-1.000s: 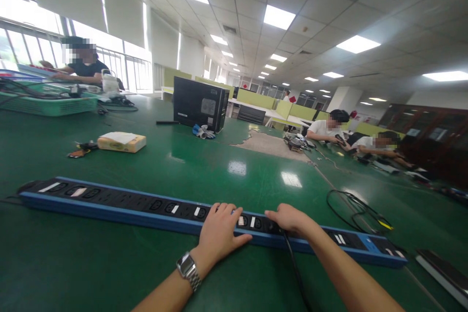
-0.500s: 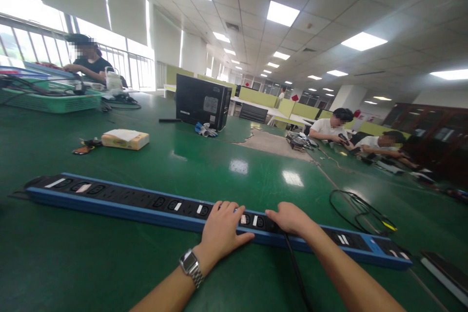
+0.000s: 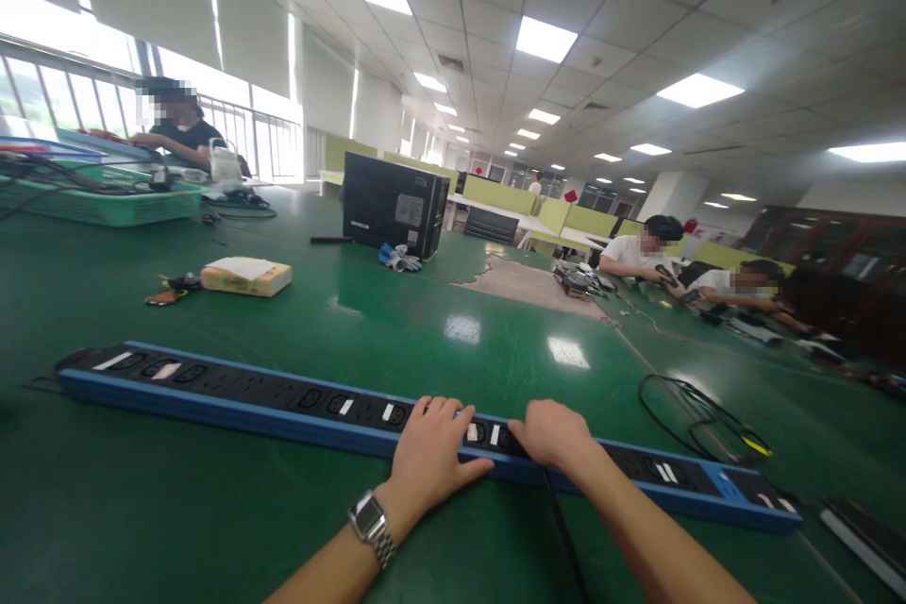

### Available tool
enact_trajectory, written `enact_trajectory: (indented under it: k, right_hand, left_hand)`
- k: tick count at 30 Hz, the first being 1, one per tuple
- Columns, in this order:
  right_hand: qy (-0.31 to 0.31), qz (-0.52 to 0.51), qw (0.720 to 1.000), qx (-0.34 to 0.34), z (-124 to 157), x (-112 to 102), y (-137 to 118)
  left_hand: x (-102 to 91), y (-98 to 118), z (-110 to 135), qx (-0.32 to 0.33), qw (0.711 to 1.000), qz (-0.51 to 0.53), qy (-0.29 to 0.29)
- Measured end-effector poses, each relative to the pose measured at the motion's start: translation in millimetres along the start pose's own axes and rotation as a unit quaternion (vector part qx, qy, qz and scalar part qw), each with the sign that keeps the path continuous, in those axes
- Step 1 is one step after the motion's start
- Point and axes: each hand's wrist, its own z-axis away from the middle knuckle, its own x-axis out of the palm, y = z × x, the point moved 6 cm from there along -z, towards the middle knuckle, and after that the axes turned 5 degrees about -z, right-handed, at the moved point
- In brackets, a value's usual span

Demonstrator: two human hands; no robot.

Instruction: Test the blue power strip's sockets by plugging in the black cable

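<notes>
A long blue power strip (image 3: 233, 389) with black sockets lies across the green table (image 3: 396, 321). My left hand (image 3: 430, 454), a metal watch on its wrist, rests flat on the strip with fingers spread. Just to its right, my right hand (image 3: 554, 434) is closed over the strip where a black cable (image 3: 564, 538) leaves it toward me. What the fingers pinch is hidden, likely the cable's plug.
A black computer case (image 3: 392, 205) and gloves stand mid-table, a tissue box (image 3: 244, 276) to the left, a green basket (image 3: 106, 203) far left. A coiled black cable (image 3: 697, 415) lies right. Several people sit at the table's far left and right.
Both hands stay on the strip; my right hand has shifted slightly left, closer to my left hand. The view has moved a little.
</notes>
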Motion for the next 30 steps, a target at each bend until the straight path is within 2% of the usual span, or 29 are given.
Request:
enact_trajectory:
  k: [7, 14, 23, 30]
  right_hand:
    - [-0.004, 0.014, 0.999, -0.034, -2, -2, 1]
    - [0.006, 0.018, 1.0, -0.003, 1, 1, -8]
    - [-0.004, 0.003, 1.0, -0.004, -3, 0, 0]
    - [0.026, 0.002, 1.0, 0.017, 4, 1, -6]
  left_hand:
    - [-1.2, 0, 0, -0.002, 1.0, 0.006, -0.002]
    - [0.0, 0, 0, 0.002, 1.0, 0.002, 0.006]
    - [-1.1, 1, -1, 0.002, 1.0, -0.002, -0.004]
    - [-0.5, 0, 0, 0.001, 1.0, -0.001, -0.005]
